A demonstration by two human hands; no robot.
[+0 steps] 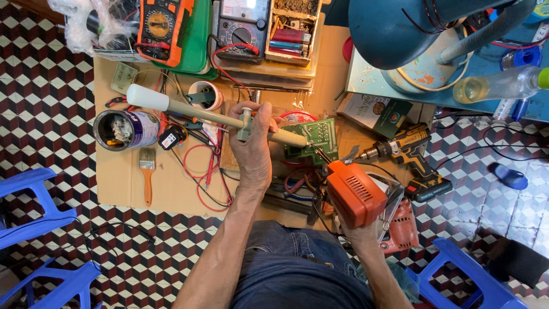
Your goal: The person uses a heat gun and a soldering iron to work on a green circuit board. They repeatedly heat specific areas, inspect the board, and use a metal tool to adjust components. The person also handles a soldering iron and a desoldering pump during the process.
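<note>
A sheet of brown cardboard [123, 189] was laid over the patterned tile floor as a work surface, with an orange multimeter [159, 27] and a grey meter [240, 26] set along its far edge beside a small open box of parts [293, 28]. A dark green printed carton [374, 113] was seen lying to the right, near a yellow-and-black cordless drill [407, 157], while a labelled tin can [124, 129] was placed on its side at the left above a small paintbrush [147, 171]. At the centre, the left hand [253, 150] was stretched forward from the lap, fingers wrapped tightly around a long pale desoldering pump [217, 117] whose tip was brought down onto a green circuit board [313, 139]. The right hand [360, 232] was raised close to the body and closed around the grip of an orange soldering gun [353, 191], its tip pointed at the same board. Both forearms were extended over blue jeans.
</note>
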